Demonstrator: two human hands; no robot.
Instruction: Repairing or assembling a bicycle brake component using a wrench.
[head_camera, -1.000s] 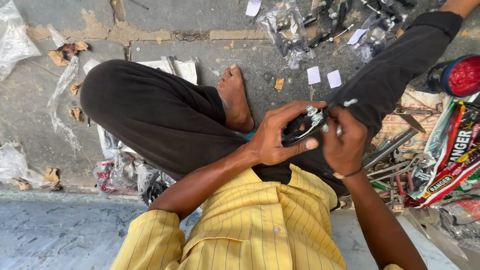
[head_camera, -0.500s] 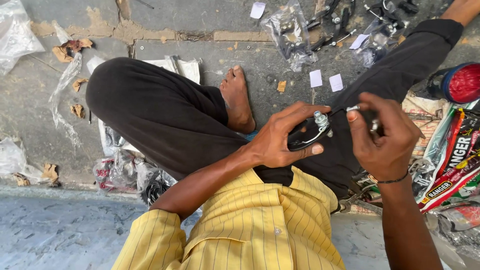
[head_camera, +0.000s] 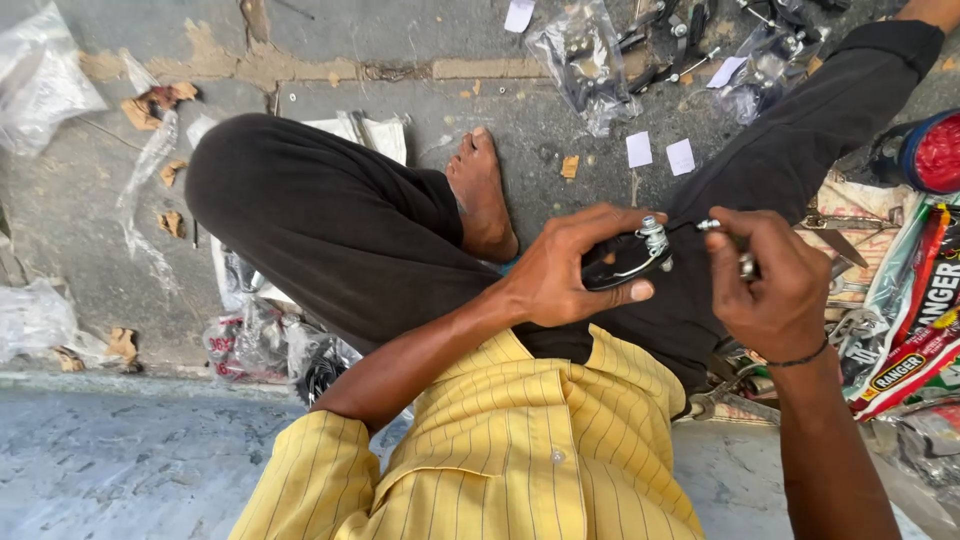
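— Fingers (head_camera: 600, 225) of the left hand (head_camera: 560, 275) grip a black lever (head_camera: 615, 262) above the lap; the right hand (head_camera: 770, 285) pinches its bolt (head_camera: 708, 225) at 3 o'clock.
— How would it handle?
— Stiff, light metal, I think; hold the body, not the bolt.

two hands (head_camera: 570, 265), one black lever (head_camera: 615, 260), two white paper slips (head_camera: 638, 149), one bare foot (head_camera: 482, 195).

Most of the black part (head_camera: 618, 262) is covered by the left hand (head_camera: 565, 270). The small metal piece (head_camera: 745, 265) is largely hidden inside the right hand (head_camera: 770, 285). The red round object (head_camera: 935, 152) is cut off by the right edge.
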